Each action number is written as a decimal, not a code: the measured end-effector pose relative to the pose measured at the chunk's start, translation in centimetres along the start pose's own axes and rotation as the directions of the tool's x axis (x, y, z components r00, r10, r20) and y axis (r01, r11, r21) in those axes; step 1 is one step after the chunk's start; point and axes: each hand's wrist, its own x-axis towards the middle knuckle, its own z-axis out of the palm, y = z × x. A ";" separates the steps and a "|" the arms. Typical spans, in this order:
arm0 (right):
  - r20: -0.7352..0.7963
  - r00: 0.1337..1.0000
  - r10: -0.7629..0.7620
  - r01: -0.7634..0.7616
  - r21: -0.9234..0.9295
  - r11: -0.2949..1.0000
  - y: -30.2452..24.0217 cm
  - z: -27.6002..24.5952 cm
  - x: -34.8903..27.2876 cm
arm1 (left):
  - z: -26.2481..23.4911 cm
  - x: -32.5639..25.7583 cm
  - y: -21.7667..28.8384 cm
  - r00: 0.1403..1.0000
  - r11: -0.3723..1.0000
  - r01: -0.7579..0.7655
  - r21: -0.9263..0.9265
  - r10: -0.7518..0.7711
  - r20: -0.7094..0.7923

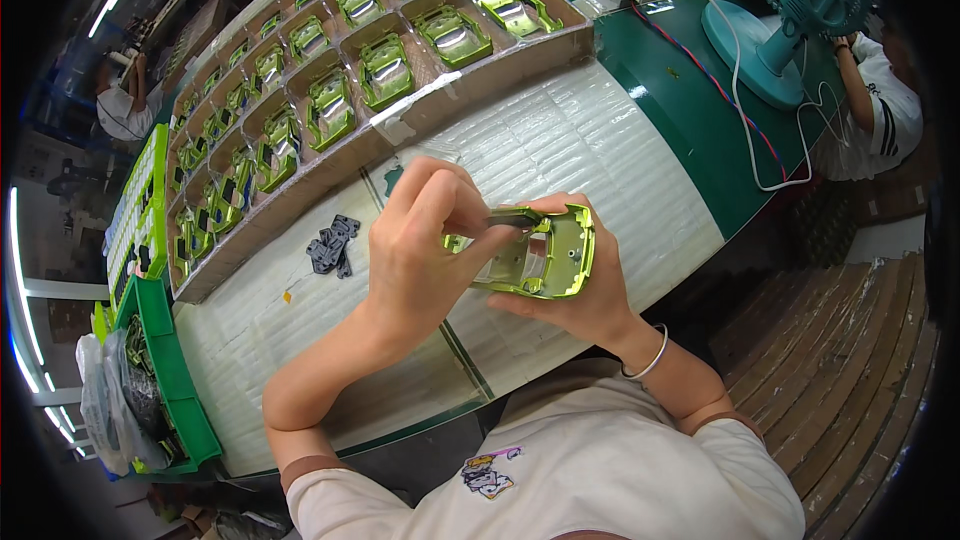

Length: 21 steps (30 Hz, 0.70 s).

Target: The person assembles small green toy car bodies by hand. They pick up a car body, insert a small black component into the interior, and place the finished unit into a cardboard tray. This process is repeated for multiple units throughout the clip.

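My right hand (598, 285) grips a bright green plastic housing (572, 258) from its right side, with the open, hollow face turned up. Over the housing's upper left edge, my left hand (425, 240) is closed in a pinch on a small dark grey plastic part (513, 219). That part touches or lies right at the rim; the fingers hide most of it. Left of my left hand, a small pile of dark grey plastic parts (334, 246) lies on the pale padded mat (560, 130).
A large divided cardboard tray (470, 90) with several green housings spans the far side. A green crate (190, 420) with bagged parts stands at the left. On the right are a teal fan (765, 50) and loose cables (736, 90). Another person (880, 110) sits at far right.
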 end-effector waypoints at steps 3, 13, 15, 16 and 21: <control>0.007 1.000 -0.029 0.029 -0.028 0.999 -0.3 -0.2 0.1 | 0.0 0.3 0.7 0.993 0.993 0.113 0.020 -0.114 0.021; 0.017 1.000 0.004 -0.002 -0.142 0.990 -0.6 -0.3 0.2 | 0.1 0.1 -1.1 0.963 0.965 -0.185 0.186 0.140 0.232; -0.002 0.999 -0.048 0.047 -0.138 0.989 -0.6 -0.2 0.3 | 0.2 0.2 -1.2 0.959 0.959 -0.212 0.186 0.167 0.229; -0.011 0.997 -0.075 0.073 -0.136 0.988 -0.5 -0.2 0.4 | 0.2 0.3 -1.5 0.948 0.948 -0.268 0.170 0.228 0.221; 0.075 0.971 -0.225 0.232 -0.108 0.967 -0.2 -0.1 0.3 | -0.3 0.5 -2.5 0.875 0.868 -0.477 0.141 0.453 0.171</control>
